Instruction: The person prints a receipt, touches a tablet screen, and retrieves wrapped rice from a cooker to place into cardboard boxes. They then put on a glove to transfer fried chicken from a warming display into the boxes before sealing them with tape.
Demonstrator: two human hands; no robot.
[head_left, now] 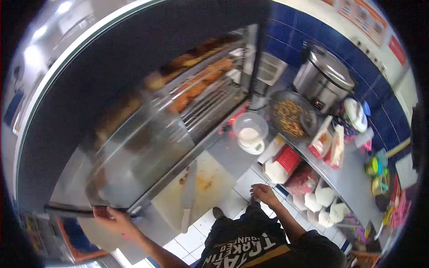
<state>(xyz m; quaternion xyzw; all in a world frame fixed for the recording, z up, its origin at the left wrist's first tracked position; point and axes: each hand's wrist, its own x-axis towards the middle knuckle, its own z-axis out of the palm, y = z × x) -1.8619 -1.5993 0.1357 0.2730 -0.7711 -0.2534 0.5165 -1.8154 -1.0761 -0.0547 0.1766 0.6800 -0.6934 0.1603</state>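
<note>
My left hand [109,219] is at the lower left edge of a food warmer's glass door [134,154], its fingers curled around that edge. Behind the blurred glass, browned fried food [196,87] sits on wire racks [214,105]. My right hand [264,194] hangs over the floor in front of my body, fingers loosely bent and apart, with nothing visible in it. Between the hands, a knife with a white handle [186,219] lies on a stained cutting board [219,174]. The handle points toward me.
A clear plastic tub [250,127] stands at the counter's right end. On the right, a steel counter [353,178] bears a pan of browned food pieces [290,116], a large steel cooker [326,76] and red-and-white food boxes [328,145]. Stacked white cups [324,198] are underneath.
</note>
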